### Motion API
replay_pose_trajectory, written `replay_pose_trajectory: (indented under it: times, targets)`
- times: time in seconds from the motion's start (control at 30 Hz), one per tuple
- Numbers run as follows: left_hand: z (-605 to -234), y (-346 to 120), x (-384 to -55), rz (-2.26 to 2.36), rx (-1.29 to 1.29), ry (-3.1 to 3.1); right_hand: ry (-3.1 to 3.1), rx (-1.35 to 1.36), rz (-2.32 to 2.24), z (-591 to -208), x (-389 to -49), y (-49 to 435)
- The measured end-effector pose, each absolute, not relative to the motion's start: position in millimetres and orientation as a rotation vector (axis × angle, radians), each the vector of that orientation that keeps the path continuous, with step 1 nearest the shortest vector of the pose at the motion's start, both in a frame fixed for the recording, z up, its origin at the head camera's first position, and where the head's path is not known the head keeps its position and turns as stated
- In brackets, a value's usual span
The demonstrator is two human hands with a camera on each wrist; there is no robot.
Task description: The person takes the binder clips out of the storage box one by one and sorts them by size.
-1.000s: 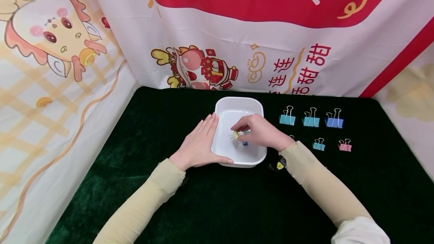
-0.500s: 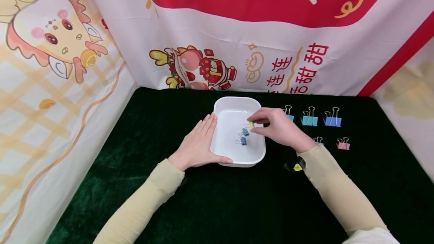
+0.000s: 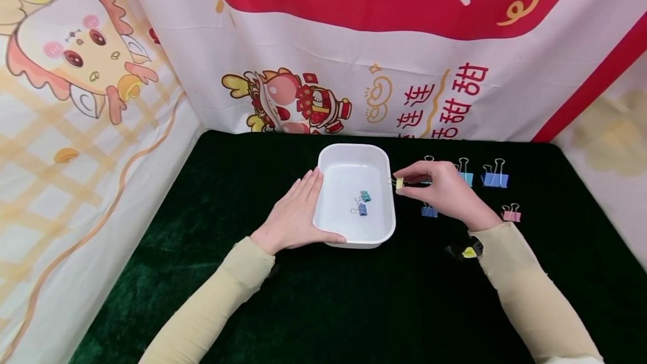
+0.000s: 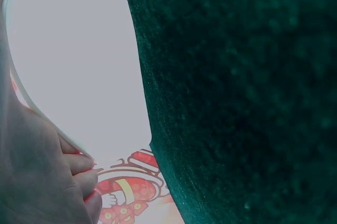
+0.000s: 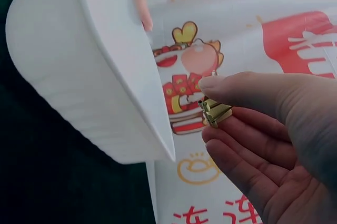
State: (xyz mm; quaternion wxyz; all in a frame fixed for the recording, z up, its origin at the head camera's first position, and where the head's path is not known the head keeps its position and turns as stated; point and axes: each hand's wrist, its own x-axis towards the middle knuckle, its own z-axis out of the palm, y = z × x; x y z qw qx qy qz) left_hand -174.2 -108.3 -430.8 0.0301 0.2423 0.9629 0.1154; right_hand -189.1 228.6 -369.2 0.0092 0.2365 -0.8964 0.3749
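A white plastic tub (image 3: pixel 356 235) stands on the dark green cloth. Inside it lie a small teal binder clip (image 3: pixel 365 196) and a small blue binder clip (image 3: pixel 362 209). My left hand (image 3: pixel 295 215) rests along the tub's left rim with straight fingers, the thumb at the front edge. Just past the tub's right rim, my right hand (image 3: pixel 437 187) pinches a small yellow binder clip (image 5: pixel 217 111) between thumb and fingertips. In the right wrist view, the clip's gold-yellow body shows between thumb and fingers.
Right of the tub, binder clips stand in two rows. A large blue clip (image 3: pixel 494 178) and a partly covered light-blue clip (image 3: pixel 467 178) are in the back row. In front are a blue clip (image 3: pixel 429 212) and a pink clip (image 3: pixel 511 215). A printed cloth (image 3: pixel 445 55) hangs behind.
My right hand has lifted the yellow binder clip out of the tub and carried it right, past the rim. The teal and blue clips stay inside. My left hand has stayed on the rim.
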Motion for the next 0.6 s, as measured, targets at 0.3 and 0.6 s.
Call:
replay_pose_trajectory:
  times: [0.3, 0.6]
  targets:
    - [-431.6, -108.5, -174.6, 0.346, 0.748, 2.967, -2.78, 0.665, 1.176, -370.8, -183.5, 250.9]
    - [-431.5, -109.0, -175.5, 0.365, 0.739, 2.957, -2.812, 0.556, 1.127, -378.4, -177.4, 268.2]
